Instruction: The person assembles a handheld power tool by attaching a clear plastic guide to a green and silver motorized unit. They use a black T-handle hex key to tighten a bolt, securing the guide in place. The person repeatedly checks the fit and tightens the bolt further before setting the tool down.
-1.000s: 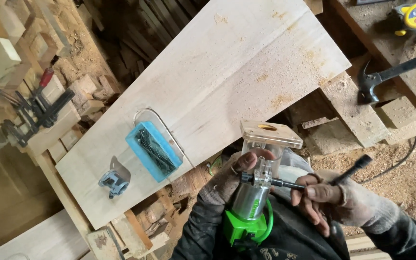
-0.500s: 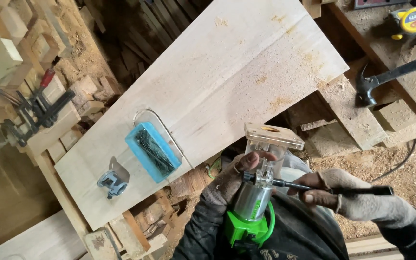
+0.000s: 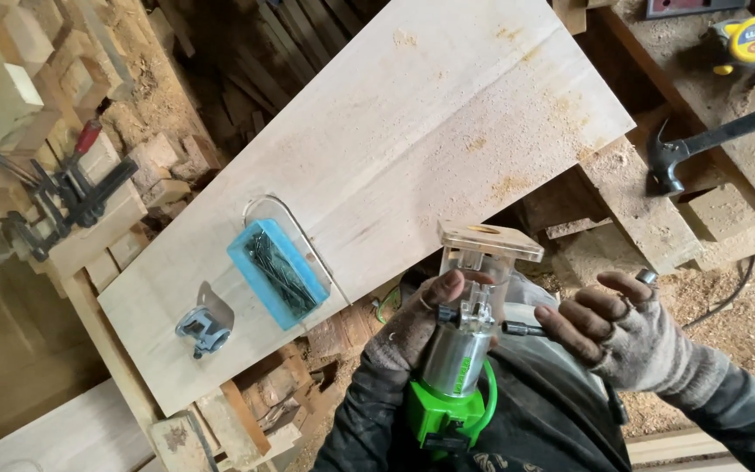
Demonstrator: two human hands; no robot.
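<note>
Here the trim router [image 3: 460, 350] stands base-up, upright.

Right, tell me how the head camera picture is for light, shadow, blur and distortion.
Head view: soft, even daylight, no harsh glare on the pale board; faint shadow beside the blue tray; left hand gripping the green trim router and open right hand are sharp; dim recess at the top centre; wide-lens bending at the edges.
</note>
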